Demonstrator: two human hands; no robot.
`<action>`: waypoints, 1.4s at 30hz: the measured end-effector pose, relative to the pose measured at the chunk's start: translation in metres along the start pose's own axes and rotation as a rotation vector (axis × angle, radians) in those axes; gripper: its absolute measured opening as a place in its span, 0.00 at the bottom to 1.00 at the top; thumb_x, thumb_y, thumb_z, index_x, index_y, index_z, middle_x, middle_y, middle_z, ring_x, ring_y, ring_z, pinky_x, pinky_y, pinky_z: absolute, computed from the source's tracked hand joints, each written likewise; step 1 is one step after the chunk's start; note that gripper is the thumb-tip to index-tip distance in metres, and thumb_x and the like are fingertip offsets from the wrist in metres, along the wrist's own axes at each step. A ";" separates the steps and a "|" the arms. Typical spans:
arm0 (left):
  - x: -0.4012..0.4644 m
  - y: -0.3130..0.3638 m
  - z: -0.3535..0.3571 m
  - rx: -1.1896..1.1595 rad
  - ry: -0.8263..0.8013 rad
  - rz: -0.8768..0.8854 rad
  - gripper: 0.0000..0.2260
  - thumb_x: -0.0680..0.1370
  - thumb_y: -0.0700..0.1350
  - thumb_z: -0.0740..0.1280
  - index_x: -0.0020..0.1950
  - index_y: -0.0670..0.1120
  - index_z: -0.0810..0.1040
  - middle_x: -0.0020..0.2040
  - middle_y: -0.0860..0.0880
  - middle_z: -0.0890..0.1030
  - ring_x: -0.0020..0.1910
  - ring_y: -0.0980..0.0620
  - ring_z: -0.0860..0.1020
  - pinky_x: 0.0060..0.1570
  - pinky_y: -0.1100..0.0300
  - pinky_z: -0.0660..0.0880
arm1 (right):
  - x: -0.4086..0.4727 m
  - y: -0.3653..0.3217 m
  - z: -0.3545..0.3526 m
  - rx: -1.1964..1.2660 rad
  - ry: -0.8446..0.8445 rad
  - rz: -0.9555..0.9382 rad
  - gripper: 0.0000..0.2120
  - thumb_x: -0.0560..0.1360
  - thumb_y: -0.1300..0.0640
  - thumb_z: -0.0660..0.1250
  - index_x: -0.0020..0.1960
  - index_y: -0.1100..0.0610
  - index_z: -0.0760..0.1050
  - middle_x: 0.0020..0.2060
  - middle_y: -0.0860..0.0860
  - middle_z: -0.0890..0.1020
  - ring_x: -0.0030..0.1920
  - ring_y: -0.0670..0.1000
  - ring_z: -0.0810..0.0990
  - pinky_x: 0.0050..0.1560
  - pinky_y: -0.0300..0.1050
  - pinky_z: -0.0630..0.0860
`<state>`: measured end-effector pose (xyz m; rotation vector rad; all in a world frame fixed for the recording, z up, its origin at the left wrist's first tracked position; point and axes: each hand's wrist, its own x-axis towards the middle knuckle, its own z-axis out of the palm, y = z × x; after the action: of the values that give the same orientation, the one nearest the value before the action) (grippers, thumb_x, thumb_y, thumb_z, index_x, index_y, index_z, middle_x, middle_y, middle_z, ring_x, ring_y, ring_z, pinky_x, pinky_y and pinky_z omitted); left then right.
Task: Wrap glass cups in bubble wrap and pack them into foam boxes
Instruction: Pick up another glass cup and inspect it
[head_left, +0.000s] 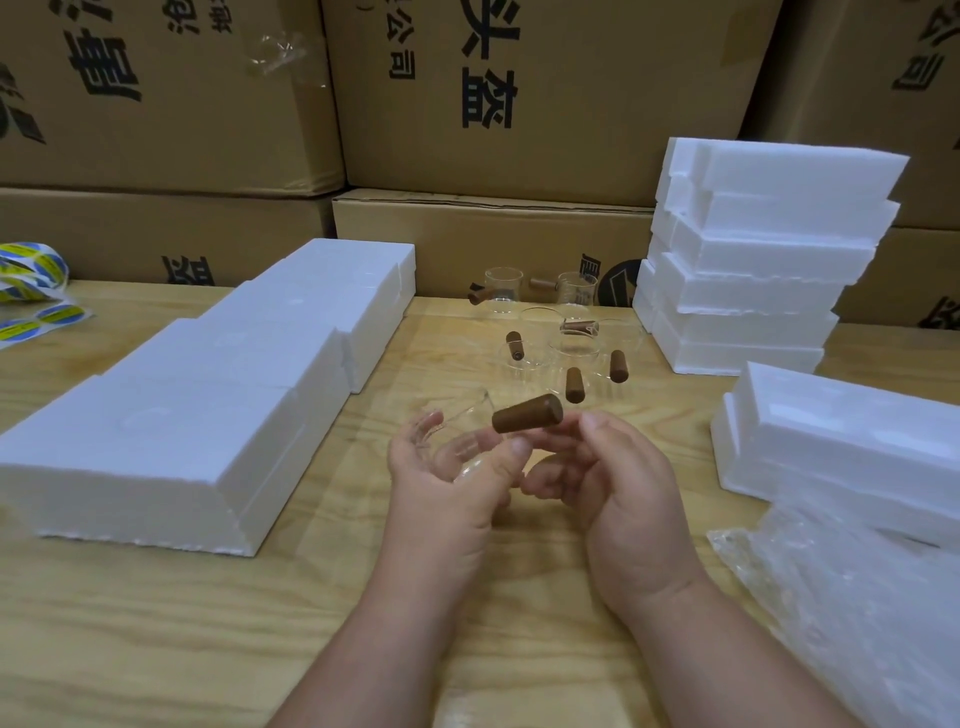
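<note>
My left hand (447, 483) grips a clear glass cup (467, 441) above the middle of the wooden table; its brown wooden handle (527, 413) sticks out to the right. My right hand (613, 478) hovers just right of the cup with fingers loosely curled under the handle, and I cannot tell whether it touches. Several more glass cups with brown handles (566, 353) stand behind. A pile of bubble wrap (852, 597) lies at the right. Closed foam boxes (218, 395) lie in a row on the left.
A stack of foam box parts (753, 260) stands at the back right, with more foam pieces (841, 441) nearer on the right. A roll of yellow-blue stickers (31, 280) lies at the far left. Cardboard boxes (519, 104) wall off the back.
</note>
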<state>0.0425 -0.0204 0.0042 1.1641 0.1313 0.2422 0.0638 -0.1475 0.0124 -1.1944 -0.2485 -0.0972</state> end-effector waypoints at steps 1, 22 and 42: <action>0.001 0.000 0.001 -0.008 0.001 -0.005 0.42 0.59 0.54 0.81 0.69 0.53 0.66 0.55 0.46 0.86 0.46 0.48 0.85 0.45 0.54 0.77 | 0.000 0.000 0.000 -0.006 0.007 0.002 0.14 0.77 0.50 0.61 0.48 0.56 0.83 0.46 0.60 0.86 0.34 0.54 0.82 0.38 0.47 0.76; -0.006 0.019 0.000 -0.343 -0.150 -0.296 0.19 0.78 0.58 0.58 0.52 0.45 0.77 0.27 0.43 0.75 0.24 0.48 0.69 0.29 0.59 0.66 | 0.002 0.012 0.004 -0.555 -0.010 -0.102 0.37 0.78 0.67 0.60 0.67 0.23 0.65 0.61 0.29 0.74 0.50 0.42 0.80 0.55 0.42 0.79; -0.011 0.022 0.004 -0.155 -0.132 -0.530 0.16 0.79 0.59 0.60 0.43 0.47 0.75 0.18 0.52 0.60 0.14 0.56 0.55 0.18 0.66 0.59 | -0.004 0.005 0.003 -0.724 -0.161 -0.051 0.08 0.80 0.56 0.63 0.58 0.48 0.74 0.53 0.46 0.81 0.54 0.48 0.79 0.57 0.46 0.76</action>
<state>0.0305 -0.0182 0.0259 0.9501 0.2933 -0.2877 0.0609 -0.1427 0.0083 -1.9206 -0.4039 -0.1414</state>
